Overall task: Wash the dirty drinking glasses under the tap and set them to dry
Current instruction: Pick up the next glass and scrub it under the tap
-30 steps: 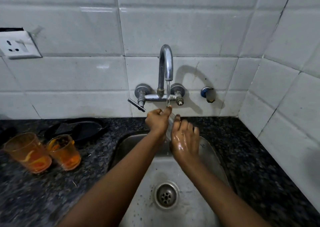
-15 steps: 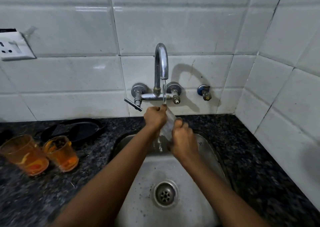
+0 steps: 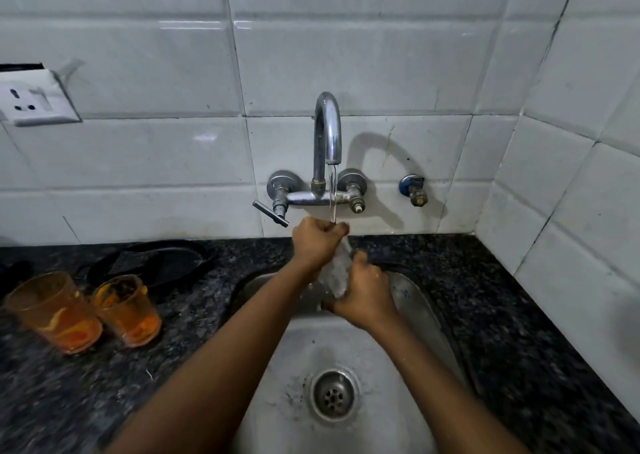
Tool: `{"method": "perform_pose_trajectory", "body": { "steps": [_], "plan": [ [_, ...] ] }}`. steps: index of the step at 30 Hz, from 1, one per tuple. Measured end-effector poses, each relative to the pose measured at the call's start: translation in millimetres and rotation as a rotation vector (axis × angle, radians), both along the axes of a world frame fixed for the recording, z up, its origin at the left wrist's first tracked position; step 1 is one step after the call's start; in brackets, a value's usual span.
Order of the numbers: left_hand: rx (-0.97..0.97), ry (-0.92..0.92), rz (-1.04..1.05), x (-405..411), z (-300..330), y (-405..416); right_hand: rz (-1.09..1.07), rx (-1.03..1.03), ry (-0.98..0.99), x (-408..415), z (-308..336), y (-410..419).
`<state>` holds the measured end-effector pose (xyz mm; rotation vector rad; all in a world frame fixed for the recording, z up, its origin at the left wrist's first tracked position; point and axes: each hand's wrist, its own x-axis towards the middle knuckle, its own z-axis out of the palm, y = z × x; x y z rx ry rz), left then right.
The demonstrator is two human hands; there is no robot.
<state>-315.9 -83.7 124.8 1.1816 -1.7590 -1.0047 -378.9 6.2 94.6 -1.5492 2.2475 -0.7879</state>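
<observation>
While tap [image 3: 328, 131] runs, left hand [image 3: 317, 244] and right hand [image 3: 363, 296] each grip clear glass [image 3: 336, 271], over sink [image 3: 420, 301].

No readable text, label, brand or number anywhere in view. Only faint blue marks on the inner wall of the sink [image 3: 412, 301] at right — too small and smeared to make out as letters. Nothing printed on the wall socket [image 3: 34, 98] — just its pin holes and switch.

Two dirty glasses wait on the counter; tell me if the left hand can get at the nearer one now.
Probably not yet: the left hand grips the clear glass under the tap. The path to the nearer dirty glass looks free.
</observation>
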Motion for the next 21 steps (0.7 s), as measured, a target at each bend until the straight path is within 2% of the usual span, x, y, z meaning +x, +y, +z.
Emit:
{"method": "perform_pose_trajectory", "body": {
  "steps": [3,4,5,6,7,9,10,11,12,15,16,17,18,19,21],
  "plan": [
    [0.154,0.266,-0.219,14.3,-2.0,0.9,0.188,0.049,-0.856,-21.0,6.4,5.3],
    [0.180,0.308,-0.251,17.2,-3.2,1.5,0.210,0.064,-0.981,-25.0,6.6,7.0],
    [0.188,0.310,-0.244,17.5,-5.4,0.9,0.200,0.070,-0.993,-25.2,5.9,6.8],
    [0.188,0.272,-0.199,14.8,-8.1,0.0,0.160,0.063,-0.887,-21.0,3.6,5.8],
    [0.176,0.197,-0.125,10.1,-9.4,-0.5,0.102,0.059,-0.614,-14.3,0.4,3.4],
    [0.106,0.012,0.056,0.1,-7.9,0.5,-0.044,0.045,0.068,4.5,-1.4,0.5],
    [0.047,-0.049,0.127,-3.0,-6.9,0.9,-0.071,-0.008,0.216,9.7,-4.2,-0.2],
    [-0.013,-0.052,0.144,-2.9,-6.1,0.4,-0.062,-0.026,0.195,9.9,-4.2,-0.7],
    [-0.049,-0.015,0.105,-1.1,-5.2,-1.5,-0.015,-0.036,0.021,5.9,-1.7,-1.0],
    [0.117,0.288,-0.167,13.1,-3.8,-3.3,0.157,0.035,-0.923,-14.9,7.8,4.6],
    [0.164,0.361,-0.231,17.1,-3.6,-3.3,0.174,0.068,-1.172,-19.1,7.3,7.0],
    [0.172,0.355,-0.254,18.1,-3.4,-3.2,0.161,0.090,-1.243,-20.5,7.7,8.0],
    [0.159,0.304,-0.250,15.7,-2.0,-2.8,0.130,0.081,-1.203,-17.5,8.6,7.5],
    [0.122,0.201,-0.206,11.1,-1.1,-3.0,0.079,0.063,-1.005,-11.6,8.2,6.6],
    [0.014,-0.038,-0.046,0.6,1.2,-0.4,-0.037,0.057,-0.276,1.6,7.6,3.2]
  ]
}}
